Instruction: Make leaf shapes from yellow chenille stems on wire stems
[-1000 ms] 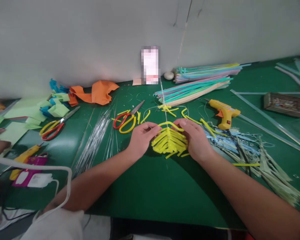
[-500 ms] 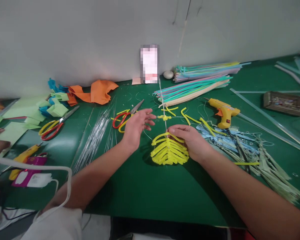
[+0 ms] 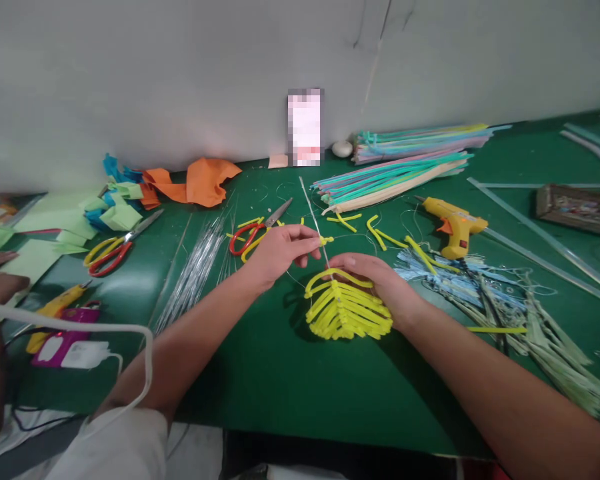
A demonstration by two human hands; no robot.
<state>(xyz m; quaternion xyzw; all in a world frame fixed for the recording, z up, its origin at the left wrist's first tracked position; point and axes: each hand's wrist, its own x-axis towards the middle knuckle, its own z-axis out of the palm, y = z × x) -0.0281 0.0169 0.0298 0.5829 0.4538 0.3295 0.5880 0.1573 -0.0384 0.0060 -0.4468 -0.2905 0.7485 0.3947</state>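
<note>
A leaf shape of yellow pipe cleaners, ribbed on both sides of a middle line, lies just above the green table. My right hand holds it from the right, thumb near its top and the other fingers hidden behind it. A thin whitish stem sticks up from the leaf, slanting away to the left. On that stem sits a short twisted yellow pipe cleaner, and my left hand pinches its left end. Red-and-yellow-handled scissors lie behind my left hand.
Pipe cleaner bundles and a pixelated phone are at the wall. A yellow glue gun and raffia-like strands lie right. Left are thin wires, second scissors and another person's hand.
My left hand has moved right and closed its fingers on the small yellow twist. The stem now leans left, and the leaf has turned slightly in my right hand.
</note>
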